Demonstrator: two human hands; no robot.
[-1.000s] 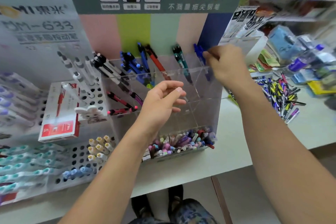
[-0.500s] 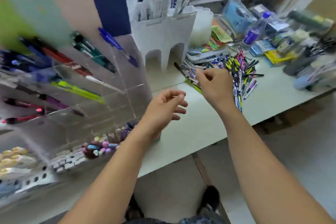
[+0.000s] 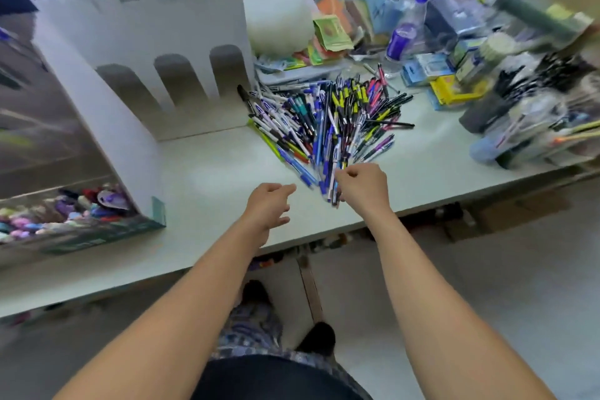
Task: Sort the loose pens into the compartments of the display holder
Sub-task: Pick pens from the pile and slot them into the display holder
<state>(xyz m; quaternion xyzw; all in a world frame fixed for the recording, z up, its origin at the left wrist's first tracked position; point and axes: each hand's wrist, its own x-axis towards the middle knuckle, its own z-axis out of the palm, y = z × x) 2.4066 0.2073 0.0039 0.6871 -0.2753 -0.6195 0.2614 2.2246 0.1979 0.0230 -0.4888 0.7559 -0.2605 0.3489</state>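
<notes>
Hands (image 3: pixel 362 187) at pen pile (image 3: pixel 328 117)

light: bright, even, soft, no harsh shadows | glare: pale sheen on the table (image 3: pixel 224 172) | blur: heavy motion smear at left and right edges, display holder (image 3: pixel 65 146) pretty mushy | sharpest: pen pile (image 3: pixel 328 120) mid-frame | distortion: wide-angle bending near the borders

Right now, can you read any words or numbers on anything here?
None can be read.
Display holder: print on its green front strip, blurred.
Pen pile: marks on the barrels, too small.
Blue boxes: labels blurred.
Yellow box: print smeared.
Bottle: purple label, unreadable.
</notes>
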